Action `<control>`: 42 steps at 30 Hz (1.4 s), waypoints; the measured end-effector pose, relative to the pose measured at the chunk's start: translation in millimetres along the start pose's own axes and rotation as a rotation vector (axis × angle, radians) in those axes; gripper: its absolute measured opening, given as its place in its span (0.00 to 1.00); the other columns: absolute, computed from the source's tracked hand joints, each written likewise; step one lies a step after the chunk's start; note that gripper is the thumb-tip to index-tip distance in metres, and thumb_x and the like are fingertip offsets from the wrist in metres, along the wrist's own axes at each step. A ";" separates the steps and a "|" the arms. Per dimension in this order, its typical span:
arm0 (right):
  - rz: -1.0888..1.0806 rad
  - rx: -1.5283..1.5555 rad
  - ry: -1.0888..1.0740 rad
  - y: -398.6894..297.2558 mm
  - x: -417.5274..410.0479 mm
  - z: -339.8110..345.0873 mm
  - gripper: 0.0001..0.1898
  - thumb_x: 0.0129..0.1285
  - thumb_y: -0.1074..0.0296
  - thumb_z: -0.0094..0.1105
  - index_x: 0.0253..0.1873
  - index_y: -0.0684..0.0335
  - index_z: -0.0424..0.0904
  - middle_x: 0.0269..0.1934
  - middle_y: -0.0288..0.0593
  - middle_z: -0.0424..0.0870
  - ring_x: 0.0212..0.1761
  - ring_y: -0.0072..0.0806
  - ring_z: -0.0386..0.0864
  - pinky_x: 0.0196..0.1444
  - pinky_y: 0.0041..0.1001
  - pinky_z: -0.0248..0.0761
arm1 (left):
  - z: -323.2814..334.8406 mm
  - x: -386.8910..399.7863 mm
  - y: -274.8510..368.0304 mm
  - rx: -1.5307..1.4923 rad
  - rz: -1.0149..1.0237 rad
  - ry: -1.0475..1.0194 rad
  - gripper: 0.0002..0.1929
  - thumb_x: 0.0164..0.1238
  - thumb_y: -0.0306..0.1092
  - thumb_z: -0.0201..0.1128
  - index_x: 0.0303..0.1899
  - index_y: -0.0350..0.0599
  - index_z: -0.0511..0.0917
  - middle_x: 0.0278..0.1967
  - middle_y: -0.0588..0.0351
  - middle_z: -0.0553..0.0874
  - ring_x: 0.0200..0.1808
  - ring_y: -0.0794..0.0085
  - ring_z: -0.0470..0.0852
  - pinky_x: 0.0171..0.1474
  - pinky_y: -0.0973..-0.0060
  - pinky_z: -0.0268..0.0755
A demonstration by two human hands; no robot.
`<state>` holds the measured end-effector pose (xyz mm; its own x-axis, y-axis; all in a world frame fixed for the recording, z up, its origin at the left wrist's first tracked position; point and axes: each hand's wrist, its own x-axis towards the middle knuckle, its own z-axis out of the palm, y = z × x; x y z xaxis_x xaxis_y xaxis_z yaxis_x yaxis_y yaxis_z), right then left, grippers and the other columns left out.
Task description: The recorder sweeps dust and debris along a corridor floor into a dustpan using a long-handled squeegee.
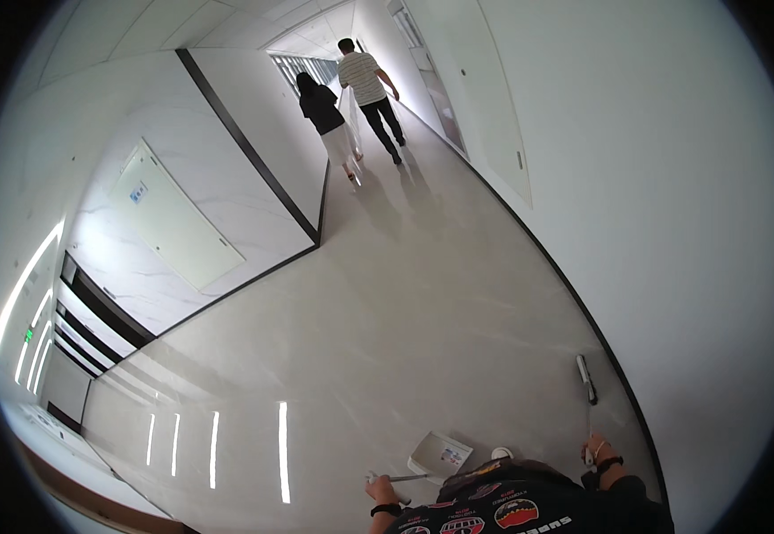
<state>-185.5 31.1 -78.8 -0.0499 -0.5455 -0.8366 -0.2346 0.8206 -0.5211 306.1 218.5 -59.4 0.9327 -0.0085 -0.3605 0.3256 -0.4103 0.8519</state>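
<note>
My left hand (pixel 380 490) is at the bottom of the view, closed around the thin handle of a dustpan. The light-coloured dustpan (pixel 430 448) is at or just above the floor in front of me, with a printed label inside it. At the lower right, my right hand (pixel 602 452) grips the handle of a broom. The narrow broom head (pixel 586 379) points forward along the floor, close to the right wall's skirting. A white shoe tip (pixel 502 452) shows below my dark printed shirt (pixel 494 507).
Grey glossy floor (pixel 387 300) reflects strip lights. A white wall (pixel 627 200) with dark skirting runs along the right. Ahead, two people, one in a striped shirt (pixel 363 77) and one in a dark top (pixel 321 107), are in the corridor. A door (pixel 177 220) is at left.
</note>
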 end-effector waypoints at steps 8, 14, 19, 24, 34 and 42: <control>0.291 -0.113 -0.094 80.5 105.0 48.9 0.16 0.53 0.57 0.34 0.40 0.59 0.67 0.31 0.42 0.73 0.34 0.39 0.69 0.38 0.39 0.57 | 1.6 98.0 -23.7 0.629 0.394 -0.350 0.12 0.35 0.26 0.59 0.29 0.43 0.75 0.25 0.57 0.78 0.29 0.68 0.76 0.32 0.74 0.63; 0.200 -0.175 0.235 57.9 45.8 78.2 0.12 0.48 0.66 0.43 0.38 0.62 0.69 0.36 0.43 0.74 0.40 0.37 0.69 0.44 0.35 0.55 | 17.5 52.1 67.2 -0.110 -0.258 -0.216 0.06 0.41 0.27 0.53 0.23 0.42 0.66 0.16 0.60 0.66 0.20 0.74 0.67 0.19 0.75 0.60; -0.347 -0.663 0.131 173.9 113.1 34.5 0.19 0.43 0.66 0.50 0.43 0.66 0.65 0.33 0.50 0.74 0.41 0.38 0.69 0.46 0.33 0.57 | 92.4 54.3 56.9 -0.078 -0.114 -0.427 0.11 0.40 0.26 0.56 0.30 0.37 0.66 0.21 0.57 0.71 0.21 0.72 0.69 0.23 0.73 0.63; -0.274 -0.866 0.122 281.6 113.6 107.6 0.20 0.41 0.57 0.54 0.39 0.63 0.72 0.38 0.51 0.74 0.44 0.42 0.68 0.49 0.30 0.57 | 151.7 68.2 39.1 0.303 0.105 -0.656 0.30 0.40 0.28 0.57 0.49 0.30 0.57 0.35 0.48 0.71 0.34 0.68 0.71 0.35 0.73 0.65; -0.221 -0.490 0.217 239.3 -70.6 85.0 0.31 0.33 0.54 0.63 0.45 0.64 0.68 0.45 0.48 0.70 0.50 0.36 0.64 0.53 0.28 0.56 | 185.1 29.9 89.1 0.413 0.294 -0.749 0.22 0.37 0.30 0.53 0.39 0.28 0.66 0.25 0.41 0.76 0.29 0.58 0.76 0.32 0.70 0.66; 0.178 -0.010 0.372 144.2 -85.7 100.4 0.15 0.45 0.70 0.53 0.40 0.70 0.70 0.31 0.53 0.74 0.29 0.38 0.74 0.29 0.36 0.67 | 176.0 29.2 89.8 0.574 0.453 -0.599 0.21 0.39 0.30 0.51 0.41 0.31 0.66 0.33 0.36 0.74 0.37 0.49 0.73 0.41 0.67 0.64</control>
<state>-117.6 213.3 -99.2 -0.4381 -0.4207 -0.7944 -0.2002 0.9072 -0.3700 335.3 21.0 -60.3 0.6646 -0.6789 -0.3122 -0.3233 -0.6379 0.6989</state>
